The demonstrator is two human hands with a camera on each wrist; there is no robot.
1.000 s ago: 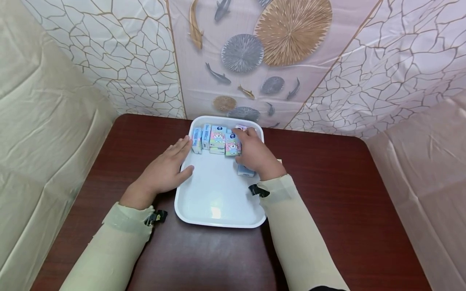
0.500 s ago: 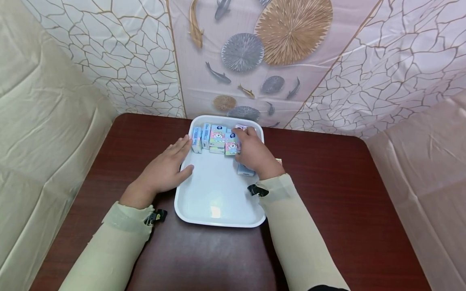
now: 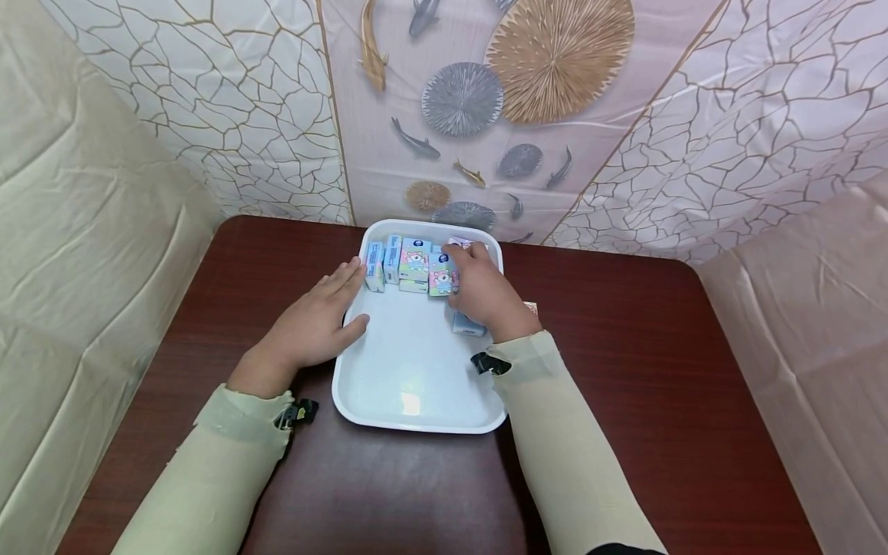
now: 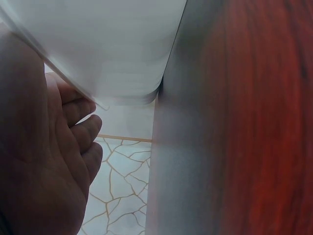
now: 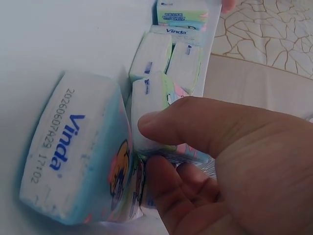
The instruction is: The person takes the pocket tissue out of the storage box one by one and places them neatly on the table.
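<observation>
Right hand point(image 3: 491, 294) pinches a Vinda pack point(image 3: 442, 277) near the tray's point(image 3: 402, 362) far edge; left hand point(image 3: 308, 324), outstretched, touches its left edge

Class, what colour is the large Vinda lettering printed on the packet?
The Vinda lettering is dark blue, clearest in the right wrist view.

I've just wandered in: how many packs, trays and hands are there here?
Hands: 2, the left hand and the right hand
Tray: 1
Packs: at least 6; the right hand may hide more
Total: at least 9
</observation>
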